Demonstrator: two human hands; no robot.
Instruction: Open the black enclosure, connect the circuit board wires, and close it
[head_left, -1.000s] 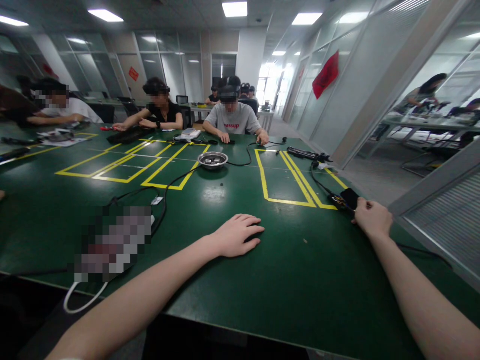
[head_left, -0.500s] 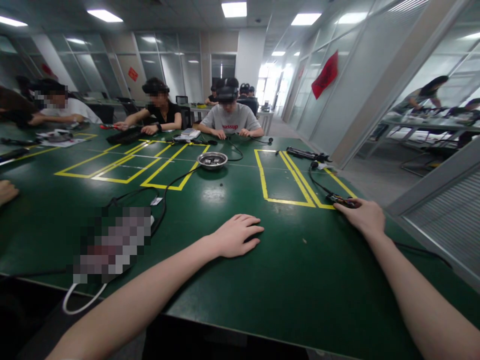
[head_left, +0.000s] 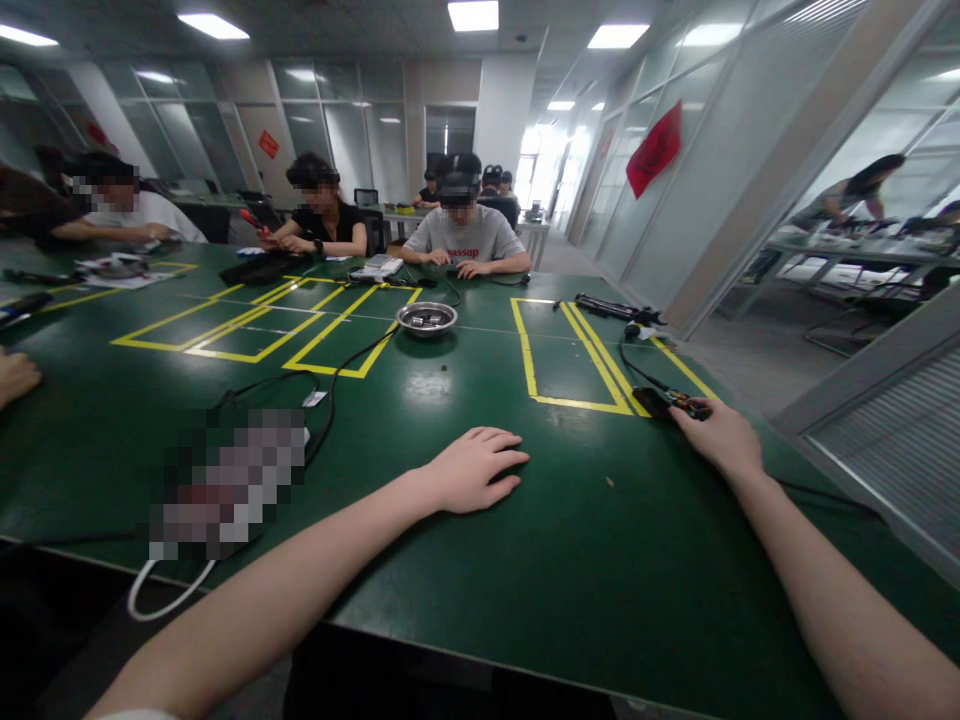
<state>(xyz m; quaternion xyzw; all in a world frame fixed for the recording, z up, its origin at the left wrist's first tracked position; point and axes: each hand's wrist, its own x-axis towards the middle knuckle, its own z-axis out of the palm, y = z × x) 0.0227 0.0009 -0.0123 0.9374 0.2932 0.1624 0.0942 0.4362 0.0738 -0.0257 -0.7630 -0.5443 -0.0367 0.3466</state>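
My left hand (head_left: 474,470) lies flat on the green table (head_left: 420,590), palm down and fingers slightly spread, with nothing in it. At the right, my right hand (head_left: 718,437) is closed around a small black device with exposed coloured wires (head_left: 652,402); its exact kind is too small to tell. A black cable (head_left: 630,358) runs up from the device. The device is by the lower end of a yellow tape outline (head_left: 581,405). Its right part is hidden by my fingers.
A metal bowl (head_left: 427,319) with small metal parts stands mid-table. Long black folded gear (head_left: 619,309) lies at the far right. A blurred-out object (head_left: 232,485) with a white cord is at the left. Several people sit around the table; one person's hand (head_left: 16,378) shows at the left edge.
The black device has turned in my right hand, and its black part now sticks out to the left. My left hand stays put. Across the table, a person has raised a red-handled tool.
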